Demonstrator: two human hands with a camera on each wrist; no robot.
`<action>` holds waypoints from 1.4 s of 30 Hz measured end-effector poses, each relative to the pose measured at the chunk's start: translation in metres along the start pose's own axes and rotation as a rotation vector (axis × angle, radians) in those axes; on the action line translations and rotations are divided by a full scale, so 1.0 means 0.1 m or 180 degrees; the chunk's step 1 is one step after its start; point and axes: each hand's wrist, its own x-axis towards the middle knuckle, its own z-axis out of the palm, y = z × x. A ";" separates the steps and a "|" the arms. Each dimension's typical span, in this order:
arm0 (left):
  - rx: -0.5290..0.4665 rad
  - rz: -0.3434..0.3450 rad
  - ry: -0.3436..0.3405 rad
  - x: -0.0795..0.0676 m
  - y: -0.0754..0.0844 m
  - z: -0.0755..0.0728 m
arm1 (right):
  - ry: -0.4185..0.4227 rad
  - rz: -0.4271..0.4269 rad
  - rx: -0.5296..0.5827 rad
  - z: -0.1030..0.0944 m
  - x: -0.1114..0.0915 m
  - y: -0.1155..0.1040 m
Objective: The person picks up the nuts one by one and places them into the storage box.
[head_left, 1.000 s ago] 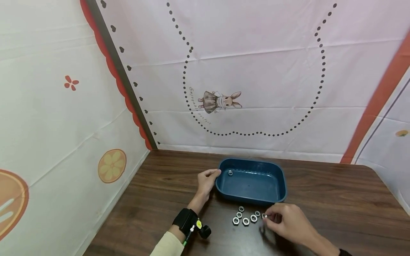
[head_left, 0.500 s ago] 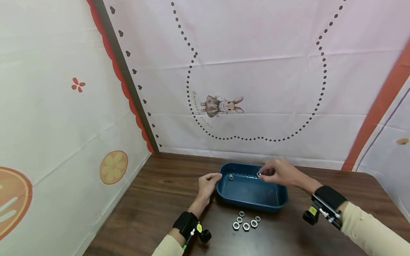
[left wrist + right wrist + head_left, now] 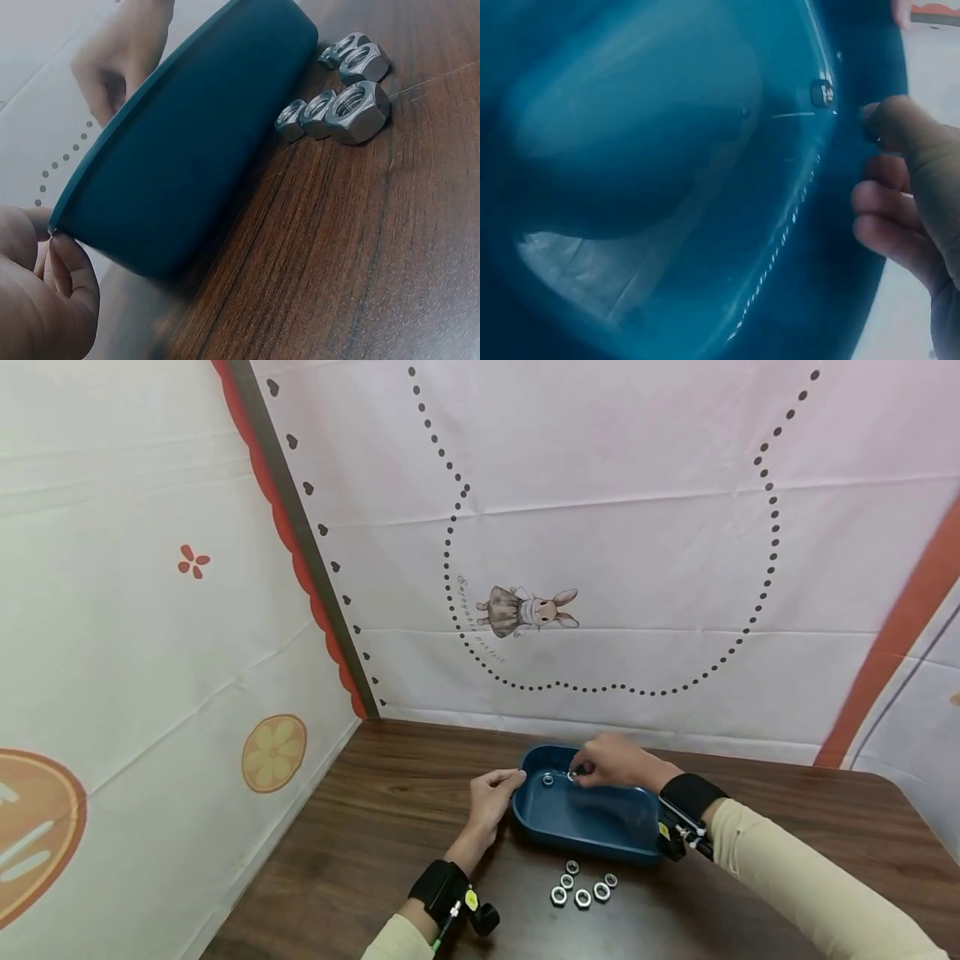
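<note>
Rounded blue plastic tray (image 3: pixel 581 818): left hand (image 3: pixel 491 795) pinches its left end, steadying; right hand (image 3: pixel 613 762) pinches silver metal nut (image 3: pixel 572 776) above; best released low.

Printed rabbit (image 3: pixel 528 611) on pale cloth (image 3: pixel 630 552) behind wooden table (image 3: pixel 375 827)
</note>
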 end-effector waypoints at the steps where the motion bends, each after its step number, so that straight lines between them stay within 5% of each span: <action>1: 0.0009 -0.0021 -0.0006 0.00 0.01 0.00 | -0.0042 -0.0025 -0.0025 0.01 0.03 0.00; 12: 0.0001 -0.0123 -0.0046 0.01 0.02 0.00 | -0.0399 -0.0083 -0.0513 0.13 0.26 0.00; 24: -0.0021 -0.0143 -0.0047 0.01 -0.01 0.00 | -0.0553 0.0186 -0.0468 0.13 0.30 -0.02; 35: -0.0056 -0.0109 -0.0049 0.04 0.01 -0.01 | 0.0524 0.0624 -0.0254 -0.31 -0.26 -0.40; 42: -0.0111 -0.0132 -0.0059 0.05 -0.02 0.00 | 0.0921 0.0969 0.0113 -0.20 -0.83 -0.91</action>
